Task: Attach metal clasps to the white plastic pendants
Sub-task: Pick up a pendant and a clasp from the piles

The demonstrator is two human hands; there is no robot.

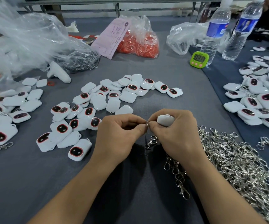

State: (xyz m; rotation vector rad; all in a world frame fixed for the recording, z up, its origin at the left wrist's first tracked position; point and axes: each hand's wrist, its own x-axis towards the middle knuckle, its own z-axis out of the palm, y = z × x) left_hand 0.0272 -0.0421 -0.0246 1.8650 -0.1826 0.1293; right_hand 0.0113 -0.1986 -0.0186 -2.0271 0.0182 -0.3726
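White pendant [165, 120] was gripped in the curled right hand [177, 136] at centre while the ring [147, 124] of a dangling clasp [150, 142] was pinched by left hand [117, 135] fingertips, likely for threading; clasp pile [235, 167] was heaped within reach at 4 o'clock.

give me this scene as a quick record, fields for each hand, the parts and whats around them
left hand: pinches top ring of clasp, which dangles below
right hand: grips white pendant, fingertips at the same ring
clasp pile: right of hands
loose pendants: left and ahead of hands
timer: green, beside two water bottles
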